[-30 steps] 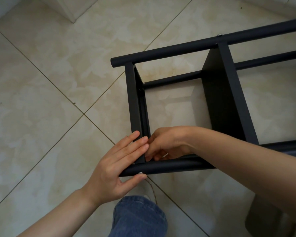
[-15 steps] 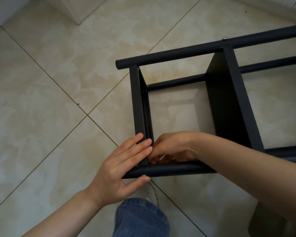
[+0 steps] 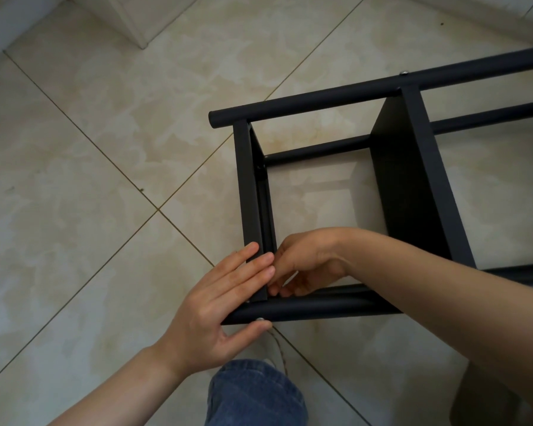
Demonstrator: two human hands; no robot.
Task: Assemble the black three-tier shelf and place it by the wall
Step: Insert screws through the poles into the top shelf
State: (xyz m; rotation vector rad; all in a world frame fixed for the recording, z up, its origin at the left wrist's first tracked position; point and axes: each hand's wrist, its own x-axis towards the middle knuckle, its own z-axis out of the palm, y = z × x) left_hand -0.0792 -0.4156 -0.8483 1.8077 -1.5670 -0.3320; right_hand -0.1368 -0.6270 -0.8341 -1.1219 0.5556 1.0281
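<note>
Over on the left, pale floor tiles (image 3: 90, 210) ran up to a white wall corner (image 3: 130, 20). Then my left hand (image 3: 222, 302) came in, fingers (image 3: 246, 272) straight and flat against the outer face of the end panel (image 3: 248, 186), thumb tucked under the near tube (image 3: 314, 309) right beside a small silver screw head (image 3: 260, 319). Below that, my jeans knee (image 3: 253, 395). The black shelf (image 3: 320, 104) lay on its side on the floor, out in the open and not against the wall. Just inside that end panel, my right hand (image 3: 308, 262) was buried in the inner corner, its fingers curled tight where panel met tube; whether they pinched anything, I could not tell. Further right stood the middle panel (image 3: 406, 195), upright between the tubes, and the frame ran on out of view.
</note>
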